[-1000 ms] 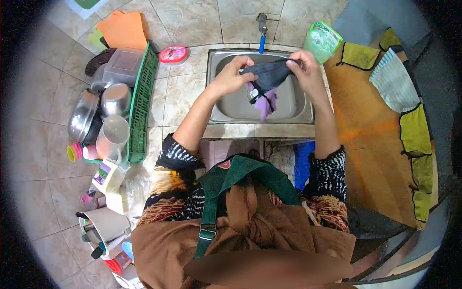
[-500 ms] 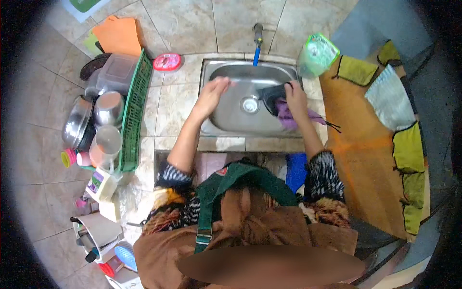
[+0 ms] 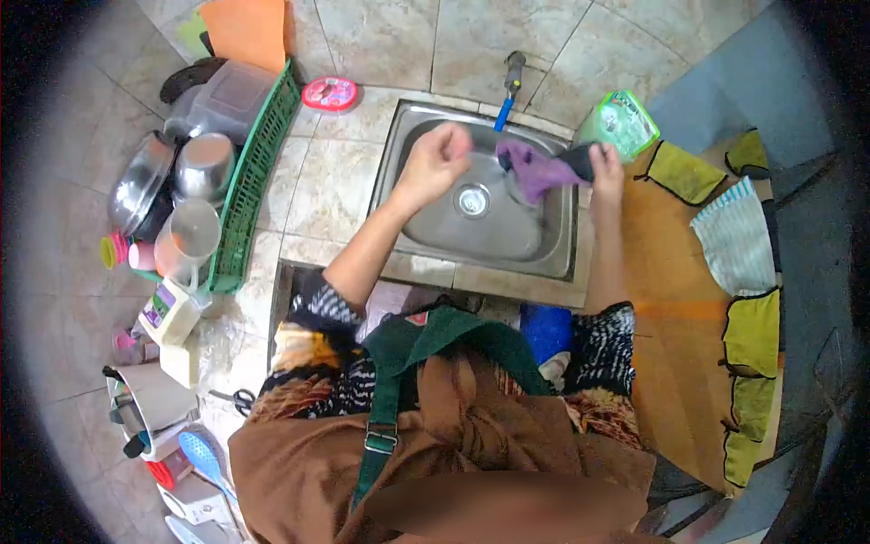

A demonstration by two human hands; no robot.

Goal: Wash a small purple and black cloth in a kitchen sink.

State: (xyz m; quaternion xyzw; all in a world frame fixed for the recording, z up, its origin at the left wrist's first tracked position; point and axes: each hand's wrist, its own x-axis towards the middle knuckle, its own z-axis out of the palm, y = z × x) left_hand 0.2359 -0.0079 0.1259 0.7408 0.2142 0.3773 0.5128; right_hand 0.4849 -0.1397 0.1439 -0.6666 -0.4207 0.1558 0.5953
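- The right hand is closed on a purple cloth with a dark piece bunched against it; the cloth hangs over the right half of the steel sink, just below the tap.
- The left hand hovers over the left part of the basin, fingers curled loosely together, holding nothing that shows; it sits near the cloth but apart from it.
- The round drain lies between the two hands, lower in the basin.
- A green mesh packet rests on the tiled table just beyond the right hand, at the sink's far right corner.
- A small round pink lid lies on the tiles to the left of the sink's far edge.
- A green dish rack stands well to the left; steel bowls and a clear measuring jug sit in it.
- To the right, a wooden surface carries yellow-green cloths with dark trim and a striped pale cloth.
- A pair of scissors lies on the table near the left elbow.
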